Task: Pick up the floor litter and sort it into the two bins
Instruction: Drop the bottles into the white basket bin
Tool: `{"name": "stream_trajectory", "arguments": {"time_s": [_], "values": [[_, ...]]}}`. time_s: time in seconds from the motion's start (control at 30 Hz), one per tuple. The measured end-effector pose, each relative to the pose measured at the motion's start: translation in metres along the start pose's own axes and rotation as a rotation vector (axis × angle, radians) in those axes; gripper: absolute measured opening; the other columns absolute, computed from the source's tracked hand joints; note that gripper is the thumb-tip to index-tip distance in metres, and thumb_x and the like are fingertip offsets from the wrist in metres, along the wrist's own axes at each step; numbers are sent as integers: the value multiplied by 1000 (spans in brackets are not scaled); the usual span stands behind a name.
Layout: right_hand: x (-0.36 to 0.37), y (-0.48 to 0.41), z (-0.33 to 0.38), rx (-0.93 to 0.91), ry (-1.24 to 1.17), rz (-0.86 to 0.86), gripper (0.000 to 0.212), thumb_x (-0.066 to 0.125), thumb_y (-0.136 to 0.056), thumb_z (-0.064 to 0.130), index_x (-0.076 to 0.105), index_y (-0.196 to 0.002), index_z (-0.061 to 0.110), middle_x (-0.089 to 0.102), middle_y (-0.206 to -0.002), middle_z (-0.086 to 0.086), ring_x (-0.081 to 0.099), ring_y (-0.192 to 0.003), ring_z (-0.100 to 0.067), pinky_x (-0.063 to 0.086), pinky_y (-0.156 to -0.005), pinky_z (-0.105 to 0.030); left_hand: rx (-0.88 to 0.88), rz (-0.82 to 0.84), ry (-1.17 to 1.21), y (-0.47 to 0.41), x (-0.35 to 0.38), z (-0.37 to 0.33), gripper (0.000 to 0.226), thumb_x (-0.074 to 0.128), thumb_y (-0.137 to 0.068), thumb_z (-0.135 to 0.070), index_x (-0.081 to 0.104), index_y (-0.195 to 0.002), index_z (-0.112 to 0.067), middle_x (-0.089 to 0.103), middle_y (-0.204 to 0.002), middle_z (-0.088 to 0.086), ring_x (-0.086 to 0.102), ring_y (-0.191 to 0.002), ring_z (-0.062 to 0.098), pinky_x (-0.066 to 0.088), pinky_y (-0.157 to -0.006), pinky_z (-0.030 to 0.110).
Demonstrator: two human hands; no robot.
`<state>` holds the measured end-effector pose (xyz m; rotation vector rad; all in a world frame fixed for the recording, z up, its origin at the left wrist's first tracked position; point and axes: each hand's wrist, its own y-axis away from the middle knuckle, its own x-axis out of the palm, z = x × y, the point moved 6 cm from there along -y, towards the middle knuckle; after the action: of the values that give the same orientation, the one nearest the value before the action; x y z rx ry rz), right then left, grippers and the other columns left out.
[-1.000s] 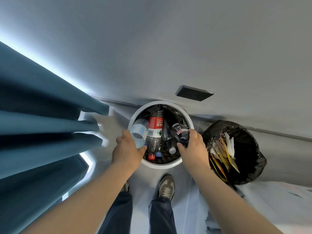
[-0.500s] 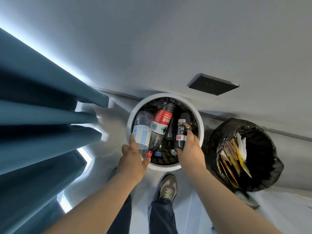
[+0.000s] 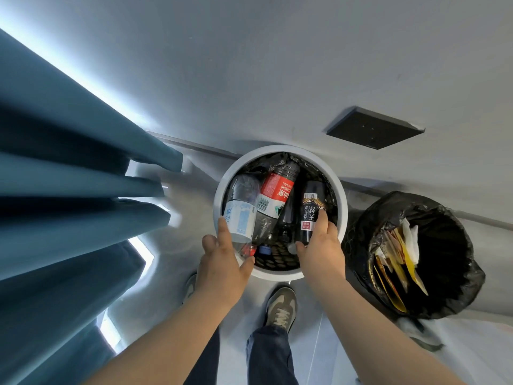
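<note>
A white round bin (image 3: 277, 149) lined with a black bag stands against the wall and holds several plastic bottles. My left hand (image 3: 222, 263) grips the lower end of a clear bottle with a pale blue label (image 3: 241, 216), which lies inside the bin at its left. My right hand (image 3: 322, 247) holds a dark bottle with a black label (image 3: 311, 208) inside the bin at its right, thumb and fingers around its lower end. A red-labelled bottle (image 3: 274, 192) lies between them. To the right stands a black-bagged bin (image 3: 385, 215) with wrappers and paper (image 3: 399, 254) in it.
A teal curtain (image 3: 69, 190) hangs at the left, close to the white bin. A black wall plate (image 3: 374, 127) sits above the bins. My shoes (image 3: 280, 304) stand on the pale floor just in front of the white bin.
Both hands have carried their bottles lower into the white bin, and the bottles now lie lengthwise among the others. The view has drawn closer to the bins.
</note>
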<state>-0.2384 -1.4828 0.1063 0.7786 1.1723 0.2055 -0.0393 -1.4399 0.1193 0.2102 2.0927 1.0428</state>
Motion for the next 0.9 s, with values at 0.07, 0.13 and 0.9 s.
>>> {"name": "stream_trajectory", "arguments": {"time_s": [0.07,0.13,0.9], "values": [[-2,0,0,26,15,17,85,63,-90,26,5,-152,19,38,-137,-10,53,-115,-29,52,-83,-38,-12,6,18,-3,0,2,98,61,-87,-42,-12,-150,-26,31,-128,10,56,-102,30,49,-91,41],[-4,2,2,47,7,25,84,63,-90,28,7,-152,20,37,-139,-10,51,-118,-29,51,-85,-39,-28,12,82,-5,2,3,97,61,-87,-42,-10,-150,-28,32,-128,10,56,-101,29,50,-90,39],[-115,118,44,-201,182,0,36,54,-90,23,47,-125,21,52,-120,0,47,-112,-20,46,-87,-31,121,-14,-317,85,-112,-50,42,61,-82,-43,50,-115,-19,52,-112,5,52,-101,27,45,-79,33]]}}
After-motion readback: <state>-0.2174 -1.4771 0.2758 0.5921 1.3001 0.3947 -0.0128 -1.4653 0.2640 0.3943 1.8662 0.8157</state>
